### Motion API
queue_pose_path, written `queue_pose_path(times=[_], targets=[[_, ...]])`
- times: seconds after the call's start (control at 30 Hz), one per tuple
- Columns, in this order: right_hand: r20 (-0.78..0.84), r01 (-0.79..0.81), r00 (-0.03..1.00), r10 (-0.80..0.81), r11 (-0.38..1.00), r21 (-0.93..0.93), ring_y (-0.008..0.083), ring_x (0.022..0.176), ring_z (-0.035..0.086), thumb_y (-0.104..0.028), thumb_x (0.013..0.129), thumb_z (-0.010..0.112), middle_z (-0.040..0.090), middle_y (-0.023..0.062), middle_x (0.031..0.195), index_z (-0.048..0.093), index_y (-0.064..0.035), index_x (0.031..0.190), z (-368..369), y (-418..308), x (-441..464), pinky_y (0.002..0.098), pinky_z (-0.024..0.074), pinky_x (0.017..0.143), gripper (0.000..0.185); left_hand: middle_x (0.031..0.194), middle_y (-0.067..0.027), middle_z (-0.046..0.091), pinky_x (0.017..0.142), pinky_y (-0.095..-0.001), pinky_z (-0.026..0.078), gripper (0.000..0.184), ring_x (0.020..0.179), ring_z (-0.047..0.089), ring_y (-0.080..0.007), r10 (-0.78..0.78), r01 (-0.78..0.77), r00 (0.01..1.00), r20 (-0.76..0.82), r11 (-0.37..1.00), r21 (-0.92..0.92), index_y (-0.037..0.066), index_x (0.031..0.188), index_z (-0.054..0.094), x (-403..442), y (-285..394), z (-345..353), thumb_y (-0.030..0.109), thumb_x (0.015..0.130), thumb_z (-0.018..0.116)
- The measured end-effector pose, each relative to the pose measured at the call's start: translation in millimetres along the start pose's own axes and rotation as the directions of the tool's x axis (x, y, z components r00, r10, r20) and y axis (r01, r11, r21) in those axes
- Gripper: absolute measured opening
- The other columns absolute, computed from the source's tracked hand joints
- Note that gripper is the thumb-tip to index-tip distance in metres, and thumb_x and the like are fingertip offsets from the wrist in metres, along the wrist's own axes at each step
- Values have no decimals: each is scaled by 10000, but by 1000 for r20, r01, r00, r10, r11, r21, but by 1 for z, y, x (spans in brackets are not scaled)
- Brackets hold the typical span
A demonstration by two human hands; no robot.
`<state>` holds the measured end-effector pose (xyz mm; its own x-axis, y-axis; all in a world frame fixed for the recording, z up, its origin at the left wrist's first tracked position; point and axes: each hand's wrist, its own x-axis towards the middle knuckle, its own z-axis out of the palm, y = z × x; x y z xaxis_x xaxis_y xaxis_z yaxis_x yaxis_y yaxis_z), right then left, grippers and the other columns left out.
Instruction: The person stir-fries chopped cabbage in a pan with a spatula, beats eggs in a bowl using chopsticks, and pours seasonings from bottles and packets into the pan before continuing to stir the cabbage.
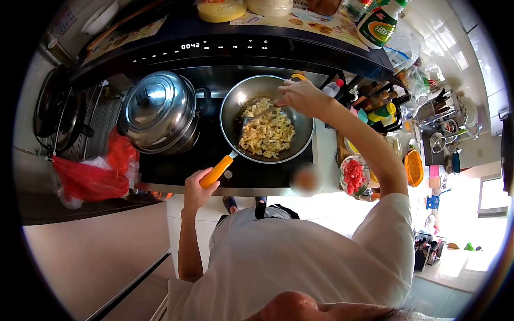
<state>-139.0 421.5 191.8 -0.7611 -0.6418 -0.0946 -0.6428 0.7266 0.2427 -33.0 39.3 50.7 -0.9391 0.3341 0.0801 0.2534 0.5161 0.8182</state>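
A steel wok (229,99) sits on the black cooktop (214,170), holding pale, lightly browned chopped food (270,134). My left hand (198,187) is closed around the wok's orange long handle (218,170). Over the wok's far right rim, my right hand (301,97) grips a spatula (261,114), whose lower end reaches into the food. Part of the spatula is hidden by the fingers and the food. Close by my right hand is a short orange helper handle (298,77) on the wok.
Left of the wok stands a lidded steel pot (160,115). A red plastic bag (91,179) lies at the left. On the right counter are a bowl of chopped red food (354,174), sauce bottles (383,112) and an orange basket (413,167). The range hood (225,48) overhangs the back.
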Motion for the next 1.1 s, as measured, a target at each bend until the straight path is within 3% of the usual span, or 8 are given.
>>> queue_pose_path(times=[0.27,0.5,0.6,0.7,0.8,0.93,1.03,1.1], targets=[[64,-169,980,189,957,-237,196,1012,576,-59,726,671,579,-3,959,685,-221,1074,-39,-1,-96,332,527,683,384,949,-156,681,775,-340,518,443,825,657,-289,84,-84,996,-13,996,-11,-28,1101,645,-1,-11,2,116,712,800],[173,-321,919,354,928,-191,213,1011,608,-8,683,721,619,21,1030,680,-228,1165,-85,-20,-148,314,545,736,532,939,-154,680,754,-345,517,440,809,653,-295,108,-108,994,-1,994,-9,-27,1096,642,1,-12,0,121,713,800],[312,-396,835,454,888,-234,220,1004,614,-13,700,711,615,32,1010,692,-199,1103,-99,-42,-149,308,546,744,444,948,-162,679,755,-340,522,444,819,662,-290,109,-109,994,6,994,-13,-35,1099,638,1,-14,0,106,711,802],[285,-365,861,422,902,-232,219,957,623,-33,747,668,605,53,968,691,-152,1012,-52,-62,-146,315,538,706,291,956,-167,678,756,-337,524,446,822,667,-288,106,-106,994,5,994,-18,-40,1102,635,0,-17,1,101,713,802],[25,-395,916,400,911,-123,219,895,630,-59,791,620,594,70,939,677,-126,939,21,-71,-136,330,522,643,172,959,-159,678,756,-349,522,450,824,660,-301,99,-99,995,6,995,4,-28,1110,633,-2,-16,2,126,720,797],[182,-436,877,444,896,-84,234,812,639,-79,796,611,604,69,894,677,-109,953,-16,-74,-117,348,504,617,173,984,-162,672,765,-356,520,467,820,657,-303,137,-137,990,20,990,23,-23,1135,624,-1,-18,-1,139,732,793],[242,-420,874,421,906,-58,241,766,650,-90,787,623,622,59,828,681,-97,938,-75,-99,-110,357,509,627,162,1005,-125,671,723,-313,532,477,809,662,-238,123,-116,991,45,985,-129,-19,1185,603,-2,-29,2,169,782,775],[230,-381,900,369,924,9,236,753,658,-95,785,627,630,56,778,686,-90,922,-94,-119,-106,359,516,635,149,1014,-92,663,691,-269,532,484,816,655,-181,-105,159,977,186,938,-308,-7,1230,579,-2,-23,-4,187,822,751]])
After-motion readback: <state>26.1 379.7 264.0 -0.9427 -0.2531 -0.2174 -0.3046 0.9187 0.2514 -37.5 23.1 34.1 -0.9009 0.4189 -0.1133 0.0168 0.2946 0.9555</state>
